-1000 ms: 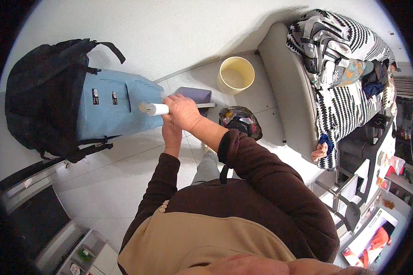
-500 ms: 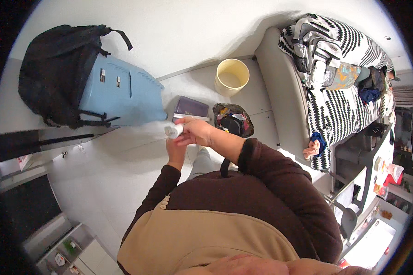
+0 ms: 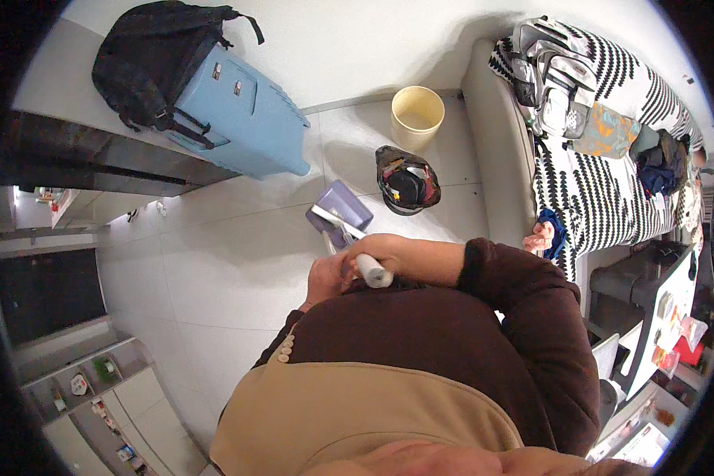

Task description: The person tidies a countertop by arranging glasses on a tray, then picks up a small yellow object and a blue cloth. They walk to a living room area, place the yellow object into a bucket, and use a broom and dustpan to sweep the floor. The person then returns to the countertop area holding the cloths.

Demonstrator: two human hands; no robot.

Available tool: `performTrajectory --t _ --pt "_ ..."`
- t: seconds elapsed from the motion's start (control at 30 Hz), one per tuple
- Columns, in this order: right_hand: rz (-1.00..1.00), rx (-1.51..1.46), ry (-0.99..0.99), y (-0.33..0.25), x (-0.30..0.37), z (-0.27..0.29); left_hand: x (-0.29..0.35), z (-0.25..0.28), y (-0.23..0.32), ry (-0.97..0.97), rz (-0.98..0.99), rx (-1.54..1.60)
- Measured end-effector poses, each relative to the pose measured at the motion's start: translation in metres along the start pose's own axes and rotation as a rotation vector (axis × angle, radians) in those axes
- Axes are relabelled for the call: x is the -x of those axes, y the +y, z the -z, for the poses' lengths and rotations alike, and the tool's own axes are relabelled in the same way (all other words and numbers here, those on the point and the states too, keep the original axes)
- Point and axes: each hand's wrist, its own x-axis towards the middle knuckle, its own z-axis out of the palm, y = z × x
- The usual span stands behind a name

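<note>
My right hand (image 3: 379,249) is wrapped round a white pole (image 3: 373,271), its rounded end pointing up towards me at my waist. Close against it, my left hand (image 3: 325,279) is closed too; what its fingers hold is hidden. Beyond my hands a purple dustpan-like tray (image 3: 351,201) sits tilted at floor level, with a white bar (image 3: 337,220) lying across it. How the pole joins the tray is hidden behind my hands.
Past the tray stand a dark bag-lined bin (image 3: 407,184) and a pale yellow bucket (image 3: 417,117). A blue suitcase (image 3: 250,119) with a black backpack (image 3: 155,59) is at the far left. A sofa (image 3: 496,151) heaped with clothes is on the right.
Both hands have come in nearer my body, and the pole's end has swung to the right and towards me. The purple tray has turned. The whole view has shifted a little.
</note>
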Motion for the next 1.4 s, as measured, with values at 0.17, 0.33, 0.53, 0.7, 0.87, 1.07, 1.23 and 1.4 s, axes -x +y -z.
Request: performTrajectory --t 0.17,0.33,0.53,0.7,0.87,1.07,1.23,1.4 --pt "0.279 0.812 -0.032 0.032 0.043 0.007 0.031 0.014 0.010 -0.140 -0.047 0.013" --pt "-0.160 -0.579 -0.027 0.039 0.081 0.043 0.104 0.061 -0.046 -0.034 0.175 -0.121" --pt "0.093 0.309 0.306 0.078 0.060 0.013 0.163 0.074 -0.116 0.273 0.734 0.056" --pt "0.306 0.537 0.400 0.073 0.034 0.005 0.186 0.061 -0.145 0.408 0.903 0.387" --pt "0.411 0.656 0.531 0.021 -0.021 0.036 0.195 0.044 -0.143 0.282 0.980 0.459" --pt "0.563 0.566 0.583 -0.068 -0.076 0.088 0.220 0.026 -0.144 0.429 1.054 0.349" --pt "0.588 0.502 0.635 -0.150 -0.130 0.121 0.242 0.018 -0.149 0.628 1.079 0.420" --pt "0.618 0.317 0.617 -0.217 -0.178 0.140 0.220 0.017 -0.132 0.833 1.253 0.562"
